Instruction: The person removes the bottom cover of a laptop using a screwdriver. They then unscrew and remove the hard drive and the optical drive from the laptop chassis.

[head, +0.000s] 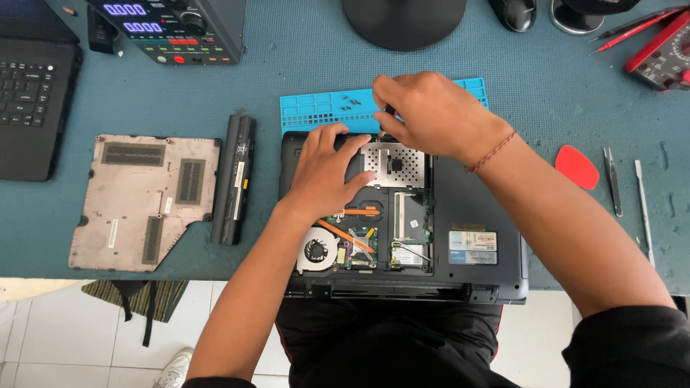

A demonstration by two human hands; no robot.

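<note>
An opened laptop (pixel 471 208) lies upside down in front of me, its fan (pixel 316 251), copper heat pipe and circuit boards exposed. My left hand (pixel 327 169) rests flat on the laptop's left side, fingers touching the perforated silver drive cage (pixel 399 167). My right hand (pixel 431 115) hovers over the cage's far edge, fingers pinched together on something small I cannot make out. Behind the laptop lies a blue screw tray (pixel 323 111) with a few small dark screws (pixel 350 102).
The removed bottom cover (pixel 147 201) and a black battery (pixel 234 179) lie to the left. A red pick (pixel 576 167), tweezers (pixel 612 181) and a metal spudger (pixel 644 208) lie at right. A second laptop (pixel 32 86), a power supply (pixel 176 29) and a multimeter (pixel 661 50) sit at the back.
</note>
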